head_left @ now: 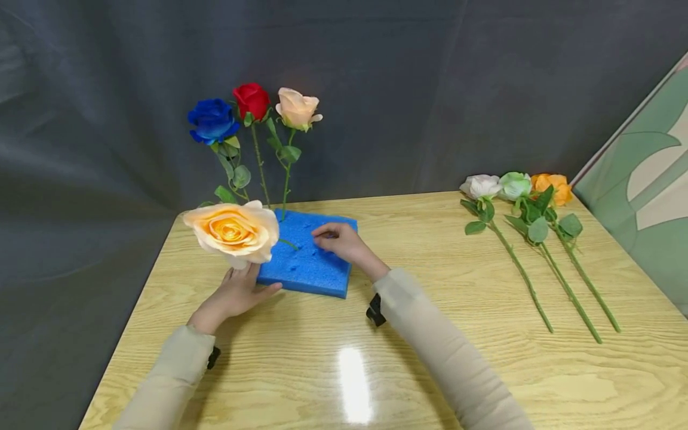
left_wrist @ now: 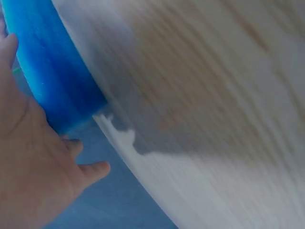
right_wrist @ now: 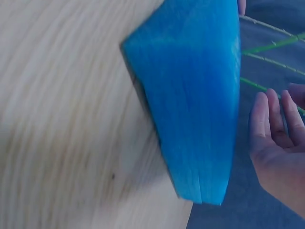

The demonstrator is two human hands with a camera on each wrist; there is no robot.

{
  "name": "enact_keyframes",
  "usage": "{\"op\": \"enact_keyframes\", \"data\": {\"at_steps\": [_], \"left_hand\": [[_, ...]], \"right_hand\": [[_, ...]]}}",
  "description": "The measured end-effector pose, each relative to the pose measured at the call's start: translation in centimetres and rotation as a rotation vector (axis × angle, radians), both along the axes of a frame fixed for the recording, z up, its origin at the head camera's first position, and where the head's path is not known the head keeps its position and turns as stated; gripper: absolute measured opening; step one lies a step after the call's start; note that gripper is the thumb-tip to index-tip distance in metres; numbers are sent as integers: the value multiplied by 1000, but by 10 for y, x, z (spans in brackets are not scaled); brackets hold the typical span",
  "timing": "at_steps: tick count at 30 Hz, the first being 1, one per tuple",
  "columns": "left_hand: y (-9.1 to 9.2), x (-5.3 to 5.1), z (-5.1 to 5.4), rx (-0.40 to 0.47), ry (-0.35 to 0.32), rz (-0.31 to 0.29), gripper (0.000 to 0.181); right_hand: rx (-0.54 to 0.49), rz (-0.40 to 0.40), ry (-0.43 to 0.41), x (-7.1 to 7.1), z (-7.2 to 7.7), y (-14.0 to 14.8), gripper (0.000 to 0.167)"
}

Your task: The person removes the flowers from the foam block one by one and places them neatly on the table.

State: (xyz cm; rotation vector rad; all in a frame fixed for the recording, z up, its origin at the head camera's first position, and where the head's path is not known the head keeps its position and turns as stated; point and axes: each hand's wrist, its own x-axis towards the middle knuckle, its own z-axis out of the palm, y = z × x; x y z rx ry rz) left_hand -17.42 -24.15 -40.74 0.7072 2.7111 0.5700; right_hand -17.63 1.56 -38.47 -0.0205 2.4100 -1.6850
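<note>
A blue foam block (head_left: 314, 269) lies on the table with several artificial roses standing in it. They are a blue rose (head_left: 213, 121), a red rose (head_left: 251, 101), a pale peach rose (head_left: 297, 108) and a larger peach-orange rose (head_left: 232, 232) that leans toward the camera. My left hand (head_left: 240, 294) touches the block's front left corner with its fingers spread; the large bloom covers some fingertips. Over the block's right part hovers my right hand (head_left: 344, 242), fingers loosely bent and holding nothing visible. In the right wrist view, relaxed fingers (right_wrist: 259, 117) show beside the block's top face.
At the table's right lie a white rose (head_left: 482, 186), a light green rose (head_left: 515, 186) and an orange rose (head_left: 553, 188), stems toward the front. A dark curtain (head_left: 403, 101) hangs behind the table. A patterned green panel (head_left: 645, 173) stands at the right.
</note>
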Motion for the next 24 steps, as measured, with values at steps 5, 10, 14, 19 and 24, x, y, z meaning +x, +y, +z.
{"op": "enact_keyframes", "data": {"at_steps": [5,10,14,19,24], "left_hand": [[-3,0,-3,9,-1,-6,95],[-1,1,-4,37,37,-11,96],[1,1,-4,24,45,-14,97],[2,0,-5,24,62,-30,99],[3,1,-3,29,77,-35,101]], "right_hand": [[16,17,5,0,-1,-14,30],[-12,20,-5,-1,-2,-26,35],[9,59,22,-1,-2,-32,42],[28,111,45,-1,-4,-37,46],[33,127,47,-1,-5,-40,41]]}}
